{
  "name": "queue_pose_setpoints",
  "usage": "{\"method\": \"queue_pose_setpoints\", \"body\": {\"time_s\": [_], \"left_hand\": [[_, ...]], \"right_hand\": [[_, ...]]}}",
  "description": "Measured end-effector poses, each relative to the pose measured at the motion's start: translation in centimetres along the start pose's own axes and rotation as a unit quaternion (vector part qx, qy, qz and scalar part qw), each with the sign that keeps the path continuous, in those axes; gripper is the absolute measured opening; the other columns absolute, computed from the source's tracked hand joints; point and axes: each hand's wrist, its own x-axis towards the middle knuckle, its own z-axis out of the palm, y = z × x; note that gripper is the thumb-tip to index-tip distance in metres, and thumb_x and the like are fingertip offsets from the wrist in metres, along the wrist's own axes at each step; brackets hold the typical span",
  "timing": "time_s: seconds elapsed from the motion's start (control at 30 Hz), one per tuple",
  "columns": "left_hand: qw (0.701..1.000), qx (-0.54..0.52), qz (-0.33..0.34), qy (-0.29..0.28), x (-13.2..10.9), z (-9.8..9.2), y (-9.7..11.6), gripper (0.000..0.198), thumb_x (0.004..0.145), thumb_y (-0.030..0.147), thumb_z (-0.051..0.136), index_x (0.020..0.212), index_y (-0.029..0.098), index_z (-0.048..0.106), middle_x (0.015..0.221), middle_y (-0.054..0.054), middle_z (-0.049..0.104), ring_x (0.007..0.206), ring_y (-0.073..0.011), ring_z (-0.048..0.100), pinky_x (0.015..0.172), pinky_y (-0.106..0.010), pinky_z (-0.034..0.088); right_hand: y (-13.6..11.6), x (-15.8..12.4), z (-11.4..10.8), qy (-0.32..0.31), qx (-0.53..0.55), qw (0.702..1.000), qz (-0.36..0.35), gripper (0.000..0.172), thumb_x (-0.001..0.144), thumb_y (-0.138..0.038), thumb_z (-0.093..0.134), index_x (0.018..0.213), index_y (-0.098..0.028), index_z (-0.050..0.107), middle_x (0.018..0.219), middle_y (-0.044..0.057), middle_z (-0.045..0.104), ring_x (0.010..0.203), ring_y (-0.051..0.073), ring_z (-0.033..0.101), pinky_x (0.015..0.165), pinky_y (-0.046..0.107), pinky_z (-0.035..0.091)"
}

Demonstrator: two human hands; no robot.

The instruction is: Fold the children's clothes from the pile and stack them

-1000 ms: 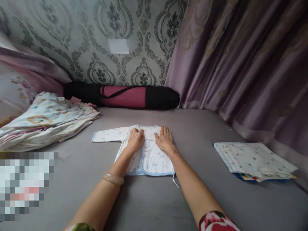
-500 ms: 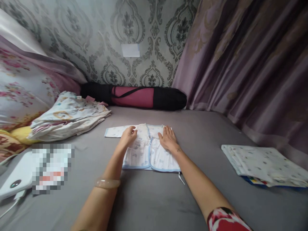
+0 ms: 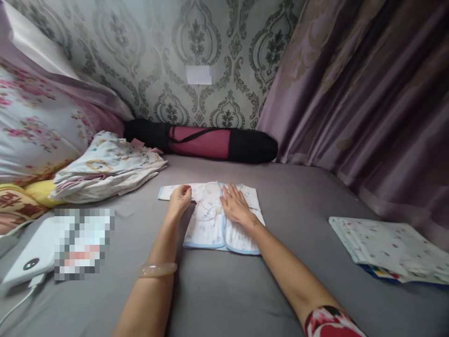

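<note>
A small white baby shirt [image 3: 206, 229] with pale blue trim and a faint print lies front up on the grey bed sheet. Its left sleeve [image 3: 166, 191] stretches out sideways; on the right side no sleeve sticks out. My left hand [image 3: 180, 200] is at that left sleeve near the shoulder, its fingers curled together on the cloth, the fingertips partly hidden. Flat on the upper right chest of the shirt rests my right hand [image 3: 236, 205], fingers extended. Thin ties lie bunched at the shirt's middle.
Folded printed cloth [image 3: 393, 243] lies at the right. A white power bank [image 3: 33, 255] with a cable sits left, beside a blurred-out item. Behind it are piled baby clothes [image 3: 112, 164] and a floral pillow [image 3: 38, 126]. A black and maroon long bag [image 3: 199, 142] lies along the wall.
My left hand has shifted left along the sleeve and its fingers have closed. The right hand has slid inward over the chest, still flat. The view has turned slightly left.
</note>
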Motion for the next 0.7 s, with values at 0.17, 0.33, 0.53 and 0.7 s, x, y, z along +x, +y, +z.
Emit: {"method": "queue_pose_setpoints", "body": {"time_s": [0.17,0.33,0.53,0.7], "left_hand": [[0.998,0.036,-0.034,0.035,0.4,-1.3,-1.3,0.032,0.082,0.029,0.044,0.098,0.014,0.068,0.093,-0.012,0.069,0.091,-0.0252,0.063,0.082,-0.033,0.046],[0.985,0.116,-0.062,0.113,0.2,-2.3,-2.3,0.033,0.084,0.031,0.046,0.103,0.014,0.066,0.100,-0.017,0.062,0.106,-0.0323,0.053,0.093,-0.042,0.039],[0.956,0.176,-0.187,0.139,-0.1,-3.2,-2.0,0.048,0.086,0.035,0.044,0.126,0.010,0.053,0.128,-0.023,0.045,0.121,-0.0372,0.041,0.097,-0.043,0.035],[0.954,0.181,-0.199,0.132,0.4,-3.7,-2.0,0.053,0.087,0.036,0.044,0.128,0.003,0.050,0.123,-0.027,0.048,0.120,-0.0395,0.042,0.096,-0.043,0.036]], "right_hand": [[-0.6,-0.1,1.1,-0.013,0.009,1.000,-0.007,0.058,0.098,-0.041,0.020,0.148,-0.012,0.028,0.156,0.012,0.021,0.144,0.024,0.011,0.115,0.040,0.004],[-0.3,0.4,0.4,-0.050,0.008,0.999,-0.004,0.062,0.098,-0.044,0.021,0.149,-0.011,0.027,0.156,0.015,0.020,0.144,0.028,0.012,0.114,0.043,0.008],[-1.7,2.7,-1.2,0.002,-0.023,1.000,-0.019,0.059,0.098,-0.040,0.021,0.128,-0.003,0.055,0.145,0.022,0.039,0.138,0.032,0.026,0.112,0.047,0.010],[-3.8,4.4,0.2,0.000,-0.013,0.997,-0.073,0.058,0.097,-0.038,0.028,0.145,-0.006,0.033,0.151,0.012,0.033,0.141,0.022,0.023,0.114,0.034,0.011]]}}
